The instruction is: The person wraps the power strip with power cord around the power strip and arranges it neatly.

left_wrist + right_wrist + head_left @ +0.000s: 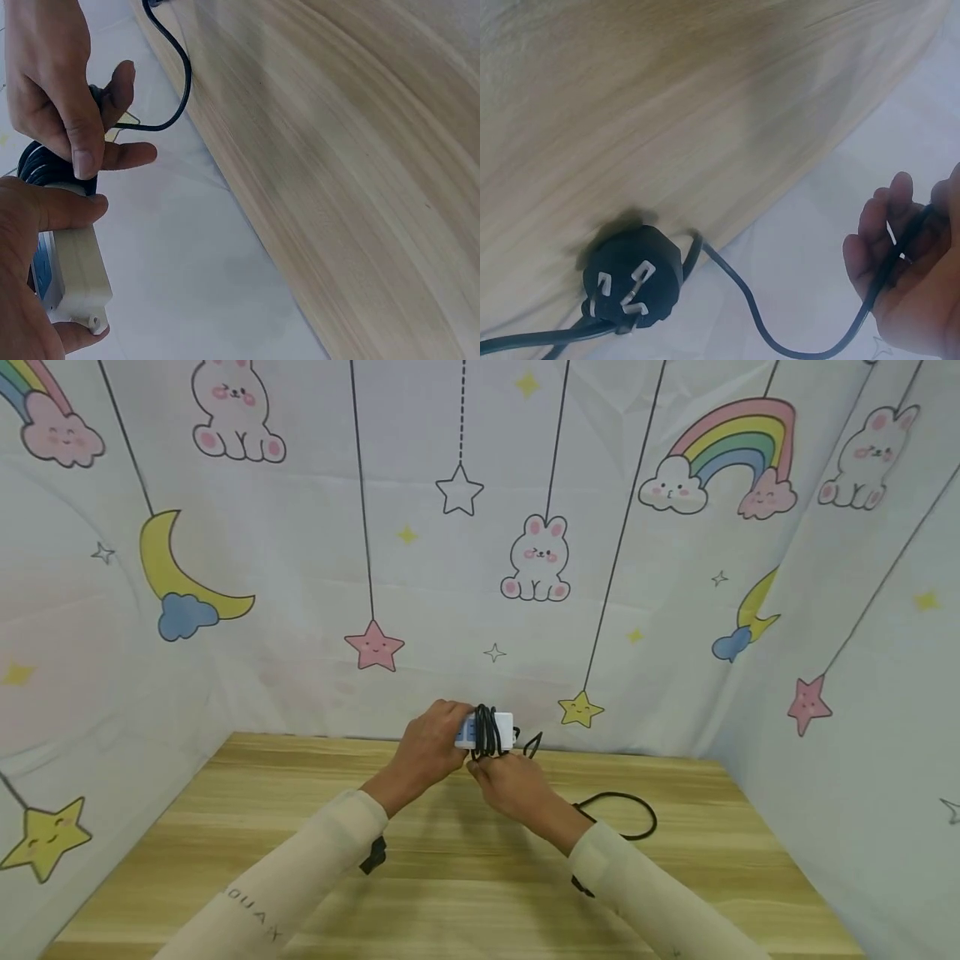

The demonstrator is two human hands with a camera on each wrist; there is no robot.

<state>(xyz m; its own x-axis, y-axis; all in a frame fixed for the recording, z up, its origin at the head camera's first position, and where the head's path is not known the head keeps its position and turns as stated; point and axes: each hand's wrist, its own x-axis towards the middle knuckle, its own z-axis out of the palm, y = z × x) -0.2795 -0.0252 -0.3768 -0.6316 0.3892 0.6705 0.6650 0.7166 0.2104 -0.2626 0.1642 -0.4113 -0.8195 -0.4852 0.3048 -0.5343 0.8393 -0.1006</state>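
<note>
A white power strip (506,731) with a blue socket face is held up above the far part of the table, a black cord (487,731) wound around its middle in several turns. My left hand (431,745) grips the strip, thumb laid across its side in the left wrist view. Close beside it, my right hand (517,787) pinches the cord at the coil, as the left wrist view shows. From that hand the cord runs down in a loose curve. In the right wrist view, the black three-pin plug (634,277) is near the wooden surface, pins facing the camera.
The wooden table (465,877) ends at a white cloth backdrop (450,585) printed with rabbits, stars and rainbows. More cloth stands at both sides. A loop of loose cord (652,818) lies to the right of my right forearm.
</note>
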